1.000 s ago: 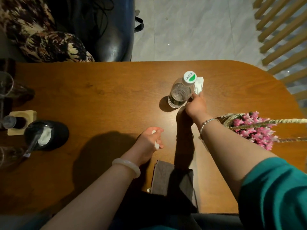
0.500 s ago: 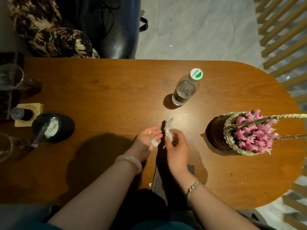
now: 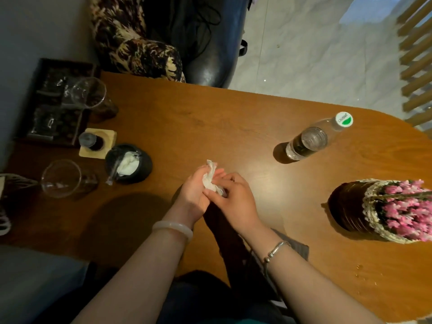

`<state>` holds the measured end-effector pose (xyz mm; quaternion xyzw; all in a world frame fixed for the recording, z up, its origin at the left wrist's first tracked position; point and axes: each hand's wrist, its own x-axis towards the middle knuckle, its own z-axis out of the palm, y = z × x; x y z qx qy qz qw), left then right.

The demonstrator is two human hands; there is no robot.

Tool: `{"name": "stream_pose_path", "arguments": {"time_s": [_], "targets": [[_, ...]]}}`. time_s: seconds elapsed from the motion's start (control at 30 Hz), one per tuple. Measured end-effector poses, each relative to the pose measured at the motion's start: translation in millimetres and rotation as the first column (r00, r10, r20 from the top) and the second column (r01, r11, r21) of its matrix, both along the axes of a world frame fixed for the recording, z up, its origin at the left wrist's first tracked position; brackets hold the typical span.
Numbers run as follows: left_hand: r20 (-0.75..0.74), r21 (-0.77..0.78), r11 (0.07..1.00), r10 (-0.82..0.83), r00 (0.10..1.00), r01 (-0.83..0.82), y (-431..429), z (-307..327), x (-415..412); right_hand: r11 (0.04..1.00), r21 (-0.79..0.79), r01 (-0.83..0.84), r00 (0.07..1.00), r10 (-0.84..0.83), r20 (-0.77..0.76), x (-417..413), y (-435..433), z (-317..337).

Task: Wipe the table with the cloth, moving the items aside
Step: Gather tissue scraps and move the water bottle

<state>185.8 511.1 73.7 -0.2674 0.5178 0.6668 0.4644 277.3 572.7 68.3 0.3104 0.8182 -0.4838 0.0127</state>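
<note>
1. Since half a second earlier the two hands have been brought together. The crumpled white cloth [image 3: 210, 177], then pinched by the right hand alone beside the left palm, is now gathered between both.
2. The cloth is held just above the middle of the brown wooden table [image 3: 210, 127]. It looks thin, creased and bunched, and one ragged end sticks up past the fingers.
3. The left hand [image 3: 192, 195] is curled round the cloth's upper part. The right hand [image 3: 237, 201] is laid against it, and its fingertips pinch the lower end.
4. A dark grey folded fabric [image 3: 295, 246] lies at the near edge, partly covered by the right wrist.
5. Nearest on the left is a black round bowl [image 3: 145, 164] holding a white wad [image 3: 128, 164].
6. Just beyond the bowl, a small dark bottle [image 3: 90, 141] stands on a pale square wooden coaster [image 3: 109, 136].
7. Two clear glasses [image 3: 61, 178] [image 3: 90, 95] and a dark tray [image 3: 44, 139] are set along the left end.
8. To the right, well apart from the hands, a clear plastic water bottle [image 3: 306, 143] with a white-and-green cap stands upright.
9. Nearer the right edge stands a dark woven basket [image 3: 348, 206] filled with pink flowers [image 3: 402, 206].
</note>
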Motion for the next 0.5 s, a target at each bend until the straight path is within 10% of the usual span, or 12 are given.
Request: {"name": "stream_pose_path", "arguments": {"time_s": [0.5], "targets": [[-0.277, -0.229, 0.967, 0.04, 0.96, -0.107, -139, 20, -134, 0.981, 0.085, -0.176, 0.984, 0.177, -0.004, -185, -125, -7]]}}
